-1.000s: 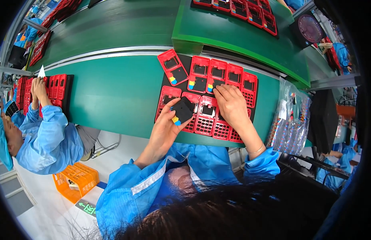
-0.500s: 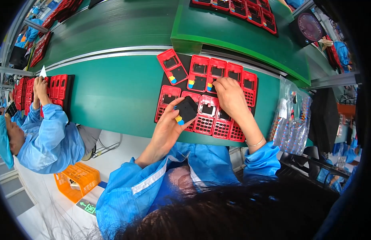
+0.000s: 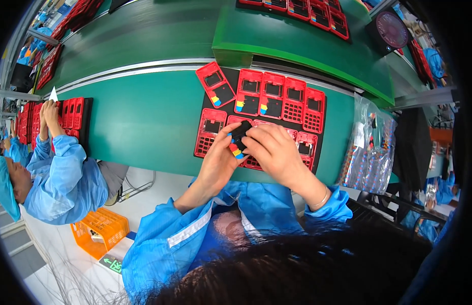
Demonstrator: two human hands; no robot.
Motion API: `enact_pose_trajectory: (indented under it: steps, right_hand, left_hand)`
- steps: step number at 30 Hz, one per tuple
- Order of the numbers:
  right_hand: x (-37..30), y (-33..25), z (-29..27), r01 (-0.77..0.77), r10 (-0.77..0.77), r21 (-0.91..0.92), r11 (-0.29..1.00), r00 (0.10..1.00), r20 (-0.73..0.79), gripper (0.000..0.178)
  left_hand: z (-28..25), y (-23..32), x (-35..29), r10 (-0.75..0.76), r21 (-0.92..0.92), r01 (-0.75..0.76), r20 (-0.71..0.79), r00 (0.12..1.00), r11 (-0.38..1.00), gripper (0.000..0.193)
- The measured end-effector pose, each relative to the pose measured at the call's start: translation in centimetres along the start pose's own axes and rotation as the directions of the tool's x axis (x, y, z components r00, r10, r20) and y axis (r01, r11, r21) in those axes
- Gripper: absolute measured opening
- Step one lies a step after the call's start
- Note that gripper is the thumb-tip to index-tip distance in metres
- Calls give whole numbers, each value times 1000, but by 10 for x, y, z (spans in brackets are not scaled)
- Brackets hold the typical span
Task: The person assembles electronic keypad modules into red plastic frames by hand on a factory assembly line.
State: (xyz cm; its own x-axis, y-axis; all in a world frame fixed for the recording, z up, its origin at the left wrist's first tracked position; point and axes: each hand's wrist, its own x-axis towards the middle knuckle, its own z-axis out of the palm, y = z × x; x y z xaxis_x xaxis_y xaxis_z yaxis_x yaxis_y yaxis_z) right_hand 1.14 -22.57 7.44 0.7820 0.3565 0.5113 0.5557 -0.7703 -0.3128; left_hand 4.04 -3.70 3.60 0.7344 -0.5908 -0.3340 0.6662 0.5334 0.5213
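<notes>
Black rectangular pads with red-yellow-blue tabs [image 3: 240, 131] sit clasped in the left grip [image 3: 219, 161] over the green bench [image 3: 139, 119], the right grip [image 3: 277, 152], closure unclear, now touching them after leaving a red plastic case [image 3: 271, 97] that looks filled.

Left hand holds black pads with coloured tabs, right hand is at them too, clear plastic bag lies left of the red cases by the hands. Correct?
No: the clear plastic bag lies right of those red cases, as the head view shows. The rest stands: left hand holds black pads with coloured tabs, right hand is at them too.
</notes>
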Motion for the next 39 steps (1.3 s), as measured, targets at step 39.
enact_pose_trajectory:
  steps: [39]
  right_hand:
    - [-39,38,-34,-463,565,361,809,783,-260,11]
  left_hand:
    - [6,-7,12,-60,47,63,-54,997,997,40]
